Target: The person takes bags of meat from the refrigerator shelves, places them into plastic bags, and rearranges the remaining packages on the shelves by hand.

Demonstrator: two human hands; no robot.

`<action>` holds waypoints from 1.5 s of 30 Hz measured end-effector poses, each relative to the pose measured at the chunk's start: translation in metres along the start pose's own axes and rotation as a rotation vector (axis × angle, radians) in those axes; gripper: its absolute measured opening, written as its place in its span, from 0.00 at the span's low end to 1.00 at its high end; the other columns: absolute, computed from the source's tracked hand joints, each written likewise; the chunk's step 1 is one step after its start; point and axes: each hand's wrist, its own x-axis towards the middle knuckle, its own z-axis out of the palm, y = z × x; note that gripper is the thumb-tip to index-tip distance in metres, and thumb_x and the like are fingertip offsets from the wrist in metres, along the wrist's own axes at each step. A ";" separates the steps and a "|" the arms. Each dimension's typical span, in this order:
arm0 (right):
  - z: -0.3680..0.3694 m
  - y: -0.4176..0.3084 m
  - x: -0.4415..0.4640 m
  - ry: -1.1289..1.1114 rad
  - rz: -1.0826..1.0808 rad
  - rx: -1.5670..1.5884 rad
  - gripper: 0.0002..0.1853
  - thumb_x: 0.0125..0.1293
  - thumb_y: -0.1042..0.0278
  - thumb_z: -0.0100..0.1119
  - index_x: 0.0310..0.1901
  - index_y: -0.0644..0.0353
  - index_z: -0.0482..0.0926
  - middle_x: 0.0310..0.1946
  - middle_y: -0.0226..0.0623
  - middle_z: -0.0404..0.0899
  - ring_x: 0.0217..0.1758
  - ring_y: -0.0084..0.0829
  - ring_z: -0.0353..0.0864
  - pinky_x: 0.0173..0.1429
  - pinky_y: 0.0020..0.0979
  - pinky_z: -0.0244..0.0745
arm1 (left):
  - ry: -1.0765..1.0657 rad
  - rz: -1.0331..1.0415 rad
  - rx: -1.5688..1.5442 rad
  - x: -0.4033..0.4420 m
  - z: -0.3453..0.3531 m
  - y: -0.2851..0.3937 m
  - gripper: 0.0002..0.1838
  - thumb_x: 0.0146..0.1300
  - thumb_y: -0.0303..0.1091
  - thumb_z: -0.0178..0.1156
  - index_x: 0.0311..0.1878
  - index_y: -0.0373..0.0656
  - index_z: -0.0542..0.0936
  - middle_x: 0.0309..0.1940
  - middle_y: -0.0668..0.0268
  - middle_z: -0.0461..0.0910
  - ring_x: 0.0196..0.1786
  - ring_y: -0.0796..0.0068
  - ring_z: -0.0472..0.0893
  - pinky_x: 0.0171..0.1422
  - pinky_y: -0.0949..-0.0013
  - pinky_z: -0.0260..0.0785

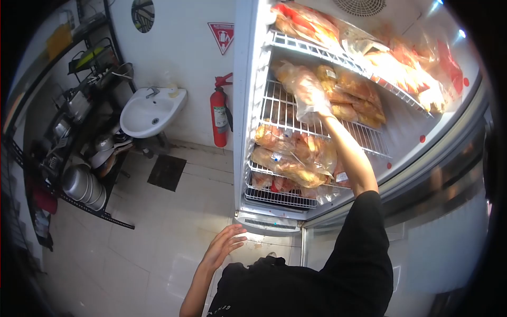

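Note:
My right arm reaches into an upright fridge, and my right hand point(310, 98) is over the middle wire shelf point(272, 100). Clear, crinkled plastic covers the hand from the wrist on, so its fingers and anything in them cannot be made out. Just right of it lie clear bags of yellowish meat pieces point(356, 95). Below, more bagged meat point(290, 164) is piled on a lower shelf. My left hand point(224, 245) hangs outside, in front of the fridge's base, fingers stretched out and holding nothing.
Bagged meat point(311, 26) fills the top shelf. The glass fridge door point(412, 211) stands open at my right. A fire extinguisher point(219, 113) hangs beside the fridge, left of it a white sink point(153, 113). A black rack point(79, 132) holds metal pots point(82, 185).

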 end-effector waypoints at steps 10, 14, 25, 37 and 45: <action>-0.016 -0.014 -0.019 0.119 0.095 0.563 0.12 0.61 0.68 0.46 0.40 0.67 0.72 0.31 0.48 0.76 0.33 0.40 0.77 0.36 0.35 0.75 | 0.032 0.573 0.555 0.031 0.057 0.041 0.19 0.62 0.31 0.55 0.56 0.41 0.68 0.51 0.63 0.72 0.52 0.72 0.73 0.57 0.70 0.64; -0.035 -0.024 -0.056 0.116 0.083 0.820 0.12 0.61 0.68 0.45 0.40 0.68 0.72 0.31 0.48 0.75 0.33 0.39 0.77 0.36 0.34 0.76 | 0.093 0.879 0.745 0.044 0.090 0.082 0.24 0.55 0.31 0.61 0.55 0.41 0.68 0.52 0.63 0.71 0.52 0.72 0.73 0.56 0.68 0.65; -0.022 -0.113 -0.099 0.088 -0.005 1.084 0.11 0.62 0.71 0.44 0.41 0.70 0.71 0.32 0.48 0.75 0.32 0.36 0.77 0.34 0.32 0.77 | 0.092 1.159 0.668 0.051 0.142 0.165 0.31 0.53 0.43 0.65 0.55 0.35 0.67 0.49 0.57 0.71 0.53 0.65 0.72 0.57 0.65 0.65; 0.059 -0.259 -0.205 -0.249 0.145 1.297 0.11 0.63 0.73 0.43 0.42 0.72 0.70 0.33 0.47 0.74 0.32 0.33 0.76 0.32 0.29 0.78 | 0.465 1.311 1.062 -0.093 0.050 0.238 0.20 0.56 0.43 0.63 0.46 0.39 0.79 0.39 0.63 0.80 0.41 0.78 0.76 0.51 0.73 0.65; 0.158 -0.288 -0.285 -0.676 0.298 1.435 0.11 0.66 0.70 0.43 0.41 0.71 0.69 0.30 0.41 0.72 0.34 0.32 0.77 0.40 0.30 0.82 | 0.929 1.062 1.172 -0.146 -0.037 0.215 0.14 0.58 0.40 0.59 0.36 0.37 0.82 0.28 0.60 0.82 0.27 0.76 0.77 0.35 0.73 0.66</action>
